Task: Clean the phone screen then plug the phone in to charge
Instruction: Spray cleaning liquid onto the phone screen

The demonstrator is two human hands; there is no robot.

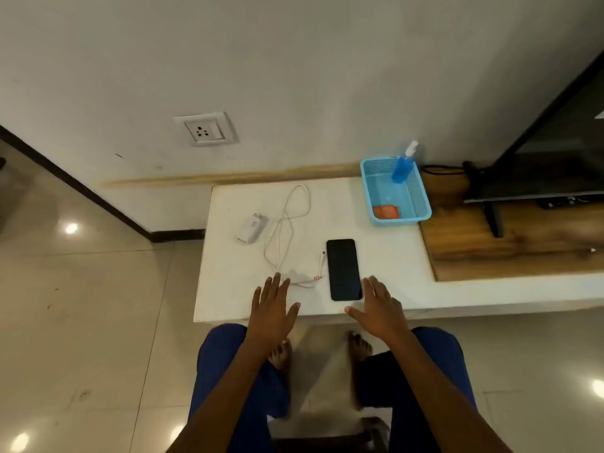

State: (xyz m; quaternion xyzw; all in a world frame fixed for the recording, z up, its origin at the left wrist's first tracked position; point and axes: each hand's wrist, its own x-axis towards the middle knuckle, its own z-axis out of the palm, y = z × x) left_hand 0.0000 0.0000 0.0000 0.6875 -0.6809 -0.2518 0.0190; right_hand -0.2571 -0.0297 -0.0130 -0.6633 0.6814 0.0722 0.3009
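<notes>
While both hands hover low over the near edge of the white worktop (pixel 376 256), neither grips anything; the left hand (pixel 273 308) has its fingers (pixel 277 282) straight and spread just beside the cable's near end, and the right hand (pixel 380 305) is likewise flat and released, its fingertips at the lower right corner of the phone (pixel 344 269).

The phone lies flat, dark screen up, near the front of the worktop between the two hands; it should handle as a thin, rigid, fairly light slab with a smooth glass face (slippery and breakable if dropped), so the better hold is across its two long edges, leaving the screen free for wiping.

The white charging cable (pixel 287 230) lies in loose loops to the left of the phone, one connector end close to the phone's left edge; it is limp and is best taken by the connector, not the cord. The white adapter (pixel 250 228) rests further left, unplugged; the wall socket (pixel 205 129) sits above it on the wall.

The blue basket (pixel 421 197) at the back right holds a blue spray bottle (pixel 402 166) and a folded orange cloth (pixel 386 211); cleaning has apparently not begun.
</notes>
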